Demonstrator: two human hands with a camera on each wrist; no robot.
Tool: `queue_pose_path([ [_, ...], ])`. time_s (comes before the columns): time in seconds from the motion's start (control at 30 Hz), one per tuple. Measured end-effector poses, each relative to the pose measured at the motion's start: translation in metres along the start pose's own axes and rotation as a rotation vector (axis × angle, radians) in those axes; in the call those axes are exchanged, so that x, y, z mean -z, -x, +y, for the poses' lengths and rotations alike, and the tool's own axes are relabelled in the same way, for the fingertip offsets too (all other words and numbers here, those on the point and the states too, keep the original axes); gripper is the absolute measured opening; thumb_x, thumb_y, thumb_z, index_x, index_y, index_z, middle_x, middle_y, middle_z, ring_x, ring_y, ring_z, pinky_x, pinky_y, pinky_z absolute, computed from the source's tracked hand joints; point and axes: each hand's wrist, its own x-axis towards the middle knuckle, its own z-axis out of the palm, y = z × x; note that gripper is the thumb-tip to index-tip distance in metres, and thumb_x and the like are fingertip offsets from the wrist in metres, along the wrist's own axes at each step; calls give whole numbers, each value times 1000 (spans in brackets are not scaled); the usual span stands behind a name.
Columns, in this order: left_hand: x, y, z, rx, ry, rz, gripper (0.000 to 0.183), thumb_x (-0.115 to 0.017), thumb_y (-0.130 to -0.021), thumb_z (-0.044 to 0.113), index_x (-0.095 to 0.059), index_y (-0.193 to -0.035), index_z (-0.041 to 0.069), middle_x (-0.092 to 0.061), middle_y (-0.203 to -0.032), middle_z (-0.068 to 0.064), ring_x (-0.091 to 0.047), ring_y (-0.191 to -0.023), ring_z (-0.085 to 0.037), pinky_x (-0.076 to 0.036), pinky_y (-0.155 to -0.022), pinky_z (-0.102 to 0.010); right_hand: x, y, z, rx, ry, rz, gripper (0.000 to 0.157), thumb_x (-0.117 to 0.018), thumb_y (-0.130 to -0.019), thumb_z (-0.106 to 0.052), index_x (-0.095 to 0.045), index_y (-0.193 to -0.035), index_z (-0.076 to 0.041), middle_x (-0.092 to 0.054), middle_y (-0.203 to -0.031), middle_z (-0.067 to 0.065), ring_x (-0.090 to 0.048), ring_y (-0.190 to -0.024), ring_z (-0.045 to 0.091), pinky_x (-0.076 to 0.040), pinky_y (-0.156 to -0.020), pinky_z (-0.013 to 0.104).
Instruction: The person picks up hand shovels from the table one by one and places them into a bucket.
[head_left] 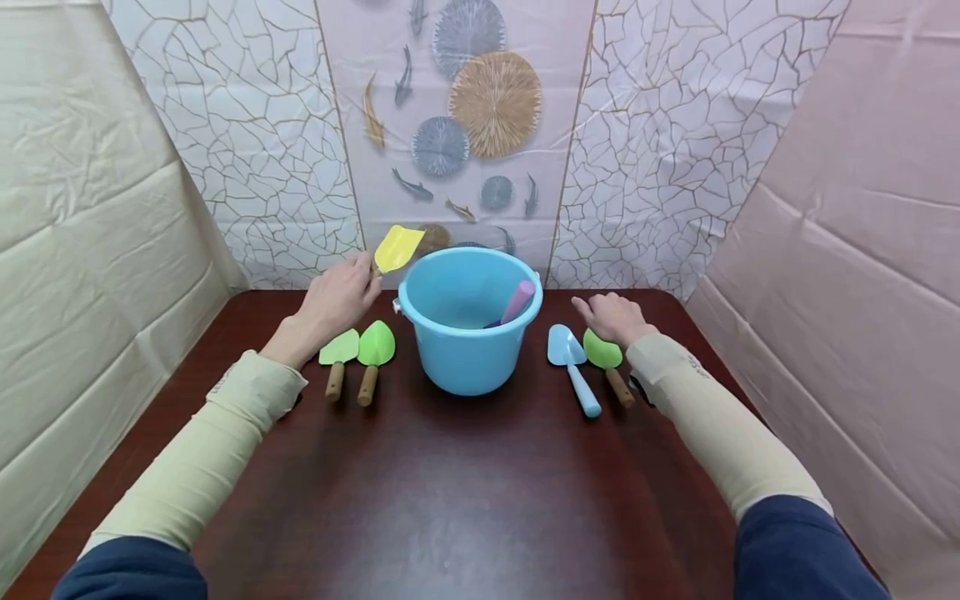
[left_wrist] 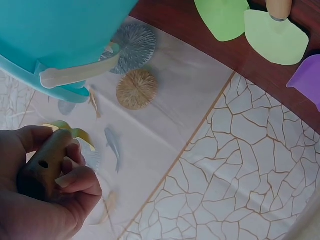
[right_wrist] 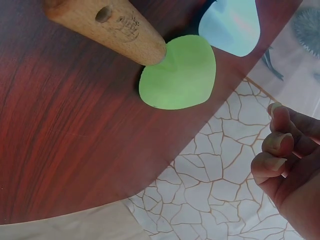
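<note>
My left hand grips the wooden handle of a yellow toy trowel, raised at the left of a light blue bucket. The trowel's blade points up toward the bucket's rim. Inside the bucket leans a tool with a pink handle; most of its dark blue lower part is hidden. My right hand hovers with loosely curled fingers and holds nothing. Below it lie a green trowel with a wooden handle and a light blue trowel.
Left of the bucket lie a bright green trowel and a pale green one, both with wooden handles. A purple blade is partly visible beside them. Patterned cloth hangs behind the dark wooden table, with cloth walls at both sides.
</note>
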Motion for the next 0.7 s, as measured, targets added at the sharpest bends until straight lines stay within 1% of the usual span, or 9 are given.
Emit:
queue_pose_path([
  [0.23, -1, -1, 5, -36, 1, 38, 16, -45, -97, 17, -50, -88, 5, -50, -72, -9, -49, -61, -26, -40, -49, -36, 0, -2, -2, 8, 11, 17, 62, -23, -102, -53, -58, -76, -8, -56, -70, 11, -62, -73, 30, -42, -58, 38],
  [0.37, -1, -2, 9, -56, -3, 27, 15, -45, -97, 17, -49, -88, 4, -50, -72, -10, -51, -64, -27, -41, -49, -36, 0, 0, -3, -1, 9, 11, 62, -23, -102, -52, -57, -74, -9, -54, -68, 10, -60, -70, 28, -41, -57, 36],
  [0.53, -2, -7, 14, -66, -16, -7, 17, -44, -97, 19, -47, -86, 6, -50, -74, -9, -51, -69, -27, -42, -52, -37, -1, 2, -3, -7, -5, 1, 61, -23, -102, -52, -54, -70, -10, -50, -63, 8, -57, -63, 26, -39, -54, 34],
  [0.6, -2, -9, 15, -70, -31, -22, 17, -44, -97, 20, -47, -87, 7, -51, -75, -10, -50, -71, -28, -43, -53, -38, -1, 2, -3, -8, -4, 1, 61, -23, -102, -52, -54, -70, -10, -50, -63, 8, -57, -64, 26, -39, -55, 35],
  [0.7, -2, -11, 17, -80, -48, -34, 18, -44, -98, 21, -48, -89, 6, -53, -76, -11, -49, -76, -29, -45, -57, -40, -1, 1, -4, -8, 6, 9, 62, -23, -102, -52, -57, -72, -9, -53, -66, 10, -60, -69, 27, -41, -57, 36],
])
